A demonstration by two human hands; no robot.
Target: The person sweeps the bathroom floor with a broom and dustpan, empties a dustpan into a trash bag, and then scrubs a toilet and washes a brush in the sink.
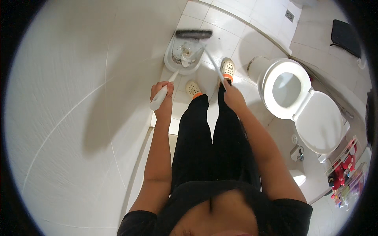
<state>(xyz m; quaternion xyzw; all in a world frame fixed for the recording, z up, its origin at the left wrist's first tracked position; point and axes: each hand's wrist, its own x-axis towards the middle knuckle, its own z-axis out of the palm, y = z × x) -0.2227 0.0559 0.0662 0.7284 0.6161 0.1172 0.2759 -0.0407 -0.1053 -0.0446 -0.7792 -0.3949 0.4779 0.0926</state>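
Note:
My left hand (162,91) is wrapped round the thick white handle of a dustpan (168,63). The pale pan lies on the tiled floor ahead of my feet, beside the left wall. Dark debris and a crumpled white scrap (185,60) lie inside it. My right hand (234,97) grips the thin light stick of a broom (193,34). That stick slants up and left to a dark bristle head at the pan's far edge. Whether the bristles touch the pan I cannot tell. The fingers of my right hand are partly hidden behind its back.
A white toilet (267,88) with its lid raised stands to my right. Behind it is a wire rack (341,167) of colourful items. A curved ledge (252,24) crosses the floor ahead, with a drain (289,15) and a black mat (345,37) beyond. The wall (78,98) is close on my left.

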